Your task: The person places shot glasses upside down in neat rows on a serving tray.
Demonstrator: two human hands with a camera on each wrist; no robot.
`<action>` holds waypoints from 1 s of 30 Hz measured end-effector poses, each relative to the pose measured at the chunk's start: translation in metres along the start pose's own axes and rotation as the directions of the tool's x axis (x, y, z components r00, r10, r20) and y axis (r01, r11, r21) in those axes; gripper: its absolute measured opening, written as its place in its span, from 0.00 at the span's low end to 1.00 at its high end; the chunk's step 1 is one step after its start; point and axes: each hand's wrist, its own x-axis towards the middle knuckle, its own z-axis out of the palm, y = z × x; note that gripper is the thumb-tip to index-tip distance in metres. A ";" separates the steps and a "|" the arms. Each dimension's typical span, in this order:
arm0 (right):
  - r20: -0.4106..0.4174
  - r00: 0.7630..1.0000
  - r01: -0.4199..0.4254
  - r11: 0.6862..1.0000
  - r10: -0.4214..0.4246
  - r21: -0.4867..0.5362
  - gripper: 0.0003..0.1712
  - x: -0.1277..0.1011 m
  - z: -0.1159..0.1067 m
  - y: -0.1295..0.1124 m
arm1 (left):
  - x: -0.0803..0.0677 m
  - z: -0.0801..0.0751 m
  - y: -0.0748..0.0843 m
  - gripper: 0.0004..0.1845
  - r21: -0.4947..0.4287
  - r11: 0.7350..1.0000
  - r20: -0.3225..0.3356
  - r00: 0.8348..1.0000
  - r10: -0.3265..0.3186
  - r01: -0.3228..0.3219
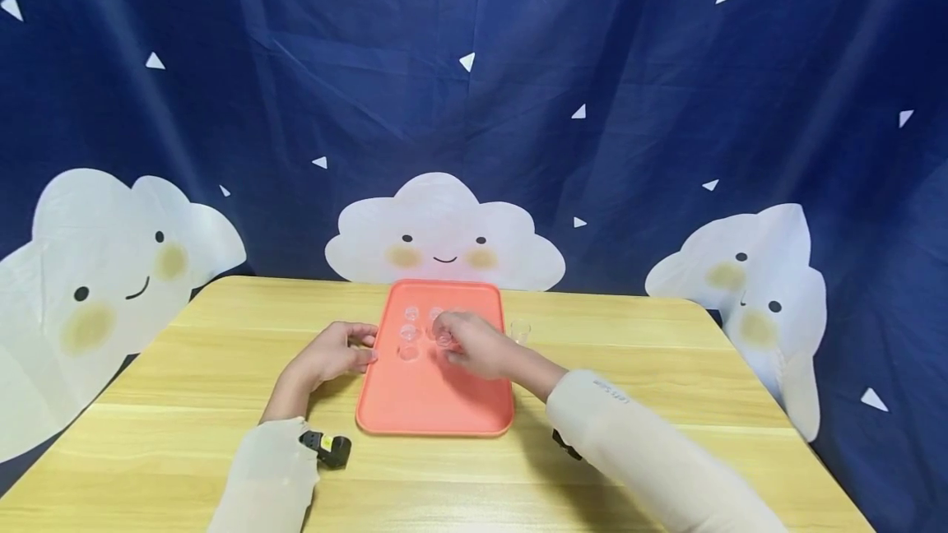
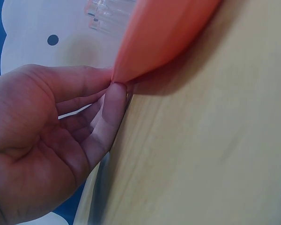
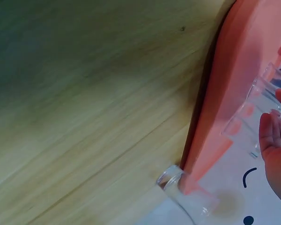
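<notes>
A coral-red tray lies on the wooden table, with several small clear glasses standing in rows on its far half. My left hand is at the tray's left side; in the left wrist view its thumb and index finger pinch the rim. Over the tray, my right hand holds a small clear glass by its fingertips, partly hidden by the fingers. Whether that glass touches the tray cannot be told. One more clear glass stands on the table just outside the tray's right edge.
The light wooden table extends on both sides of the tray. Behind it hangs a dark blue curtain printed with smiling clouds and white triangles. A black wrist camera sits at the left sleeve.
</notes>
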 end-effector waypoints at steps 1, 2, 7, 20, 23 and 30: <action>0.004 1.000 -0.013 1.000 0.013 -0.004 0.17 0.001 0.001 -0.001 | 0.000 0.000 0.000 0.27 0.000 1.000 -0.001 1.000 -0.001 0.001; 0.006 1.000 -0.027 1.000 0.027 -0.007 0.17 0.001 0.001 -0.001 | 0.000 0.000 0.000 0.27 0.001 1.000 -0.001 1.000 -0.001 0.001; 0.000 0.999 -0.053 0.998 0.053 -0.034 0.17 0.005 0.004 -0.001 | 0.000 0.000 -0.001 0.27 0.003 1.000 -0.009 1.000 -0.021 0.021; -0.060 0.998 -0.028 0.995 0.022 -0.095 0.14 0.011 0.005 0.001 | 0.002 0.001 0.002 0.27 0.017 0.999 -0.012 0.999 -0.038 0.039; -0.064 0.998 -0.024 0.995 0.018 -0.095 0.12 0.012 0.006 0.001 | 0.002 0.001 0.001 0.27 0.019 0.999 -0.013 0.999 -0.040 0.041; -0.067 0.995 -0.074 0.997 0.073 -0.021 0.15 0.008 -0.004 0.001 | 0.002 0.000 0.000 0.27 0.014 0.999 -0.012 0.999 -0.037 0.037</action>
